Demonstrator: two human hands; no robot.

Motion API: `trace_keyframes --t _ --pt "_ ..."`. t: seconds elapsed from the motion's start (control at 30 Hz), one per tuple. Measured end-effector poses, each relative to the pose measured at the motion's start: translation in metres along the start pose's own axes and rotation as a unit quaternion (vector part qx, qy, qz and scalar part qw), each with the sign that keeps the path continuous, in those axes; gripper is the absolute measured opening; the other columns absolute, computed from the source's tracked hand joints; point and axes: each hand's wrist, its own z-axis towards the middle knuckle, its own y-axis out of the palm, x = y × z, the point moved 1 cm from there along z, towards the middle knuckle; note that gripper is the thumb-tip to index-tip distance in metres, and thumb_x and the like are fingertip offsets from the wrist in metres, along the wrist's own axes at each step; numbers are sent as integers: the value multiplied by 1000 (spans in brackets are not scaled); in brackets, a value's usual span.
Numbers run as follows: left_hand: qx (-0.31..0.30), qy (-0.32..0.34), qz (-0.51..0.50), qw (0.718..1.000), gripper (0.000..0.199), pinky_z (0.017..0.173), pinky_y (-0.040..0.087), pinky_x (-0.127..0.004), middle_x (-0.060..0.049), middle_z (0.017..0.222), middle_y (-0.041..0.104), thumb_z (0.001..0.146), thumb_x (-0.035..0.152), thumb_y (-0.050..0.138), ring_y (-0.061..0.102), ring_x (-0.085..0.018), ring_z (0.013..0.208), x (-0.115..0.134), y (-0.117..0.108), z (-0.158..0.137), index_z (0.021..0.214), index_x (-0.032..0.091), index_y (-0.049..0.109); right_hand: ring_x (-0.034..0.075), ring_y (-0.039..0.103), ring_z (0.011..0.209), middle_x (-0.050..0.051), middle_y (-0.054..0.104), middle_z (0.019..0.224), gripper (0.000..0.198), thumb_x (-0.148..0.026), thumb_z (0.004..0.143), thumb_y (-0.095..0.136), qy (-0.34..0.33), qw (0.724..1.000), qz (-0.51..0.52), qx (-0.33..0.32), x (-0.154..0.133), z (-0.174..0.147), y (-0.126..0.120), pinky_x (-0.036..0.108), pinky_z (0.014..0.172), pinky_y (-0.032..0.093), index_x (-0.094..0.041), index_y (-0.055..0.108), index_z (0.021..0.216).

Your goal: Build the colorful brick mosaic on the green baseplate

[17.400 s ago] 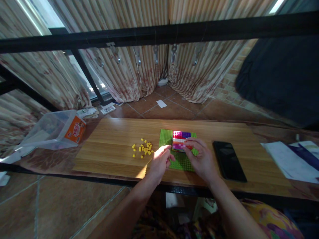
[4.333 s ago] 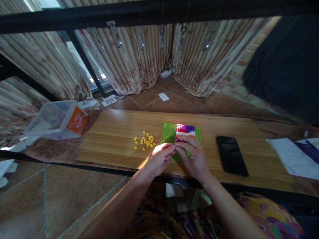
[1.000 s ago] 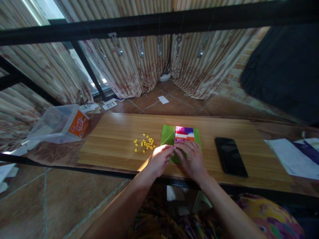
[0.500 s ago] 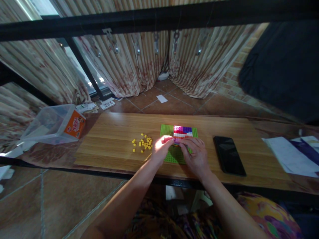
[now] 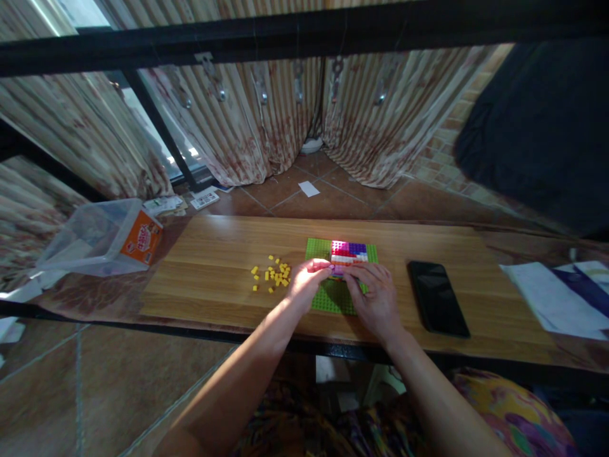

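A green studded baseplate lies on the wooden board, carrying a block of small building bricks in pink, red, purple, white and orange rows. My left hand is closed, thumb and forefinger pinched at the near left corner of the bricks. Whatever sits between those fingertips is too small to make out. My right hand rests over the near right side of the bricks, its thumb and forefinger close together by a lilac row. The fingers partly hide that near edge. Several loose yellow bricks lie scattered left of my left hand.
A black phone lies on the wooden board to the right. Beyond the board's left end stands a clear plastic box with an orange label. Papers lie at the far right. A dark bar crosses above.
Both hands keep nearly the same place at the bricks. My left hand has shifted very slightly; the bricks and baseplate look unmoved.
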Motion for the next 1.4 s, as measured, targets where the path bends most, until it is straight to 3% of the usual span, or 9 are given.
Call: trace_keyframes --t 0.43,0.83,1.2,1.4 --pt "-10 133 88 987 11 70 42 -25 2 68 62 65 24 67 54 -11 68 -6 -4 6 71 16 65 20 60 91 3 70 94 15 -26 89 55 -2 1000 -2 -9 2 0 2 37 84 41 -23 69 92" --pt "-12 131 100 986 11 70 43 -26 1 70 64 67 26 66 57 -12 68 -4 -4 3 72 16 66 19 61 91 3 70 94 14 -26 89 55 -2 1000 -5 -15 2 -1 2 37 85 41 -23 68 92" --pt "13 208 232 950 18 64 44 -25 -1 72 67 78 32 59 58 -13 67 -1 -4 -6 77 17 68 19 60 91 3 70 94 14 -26 89 55 -2 1000 -2 -15 1 0 1 37 85 41 -22 68 91" --pt "35 264 238 934 17 79 47 -31 -6 85 71 80 27 60 62 -17 79 -1 -2 -11 86 19 73 19 60 90 3 70 93 15 -27 89 54 -2 1000 -3 -11 1 -1 1 37 85 41 -23 69 91"
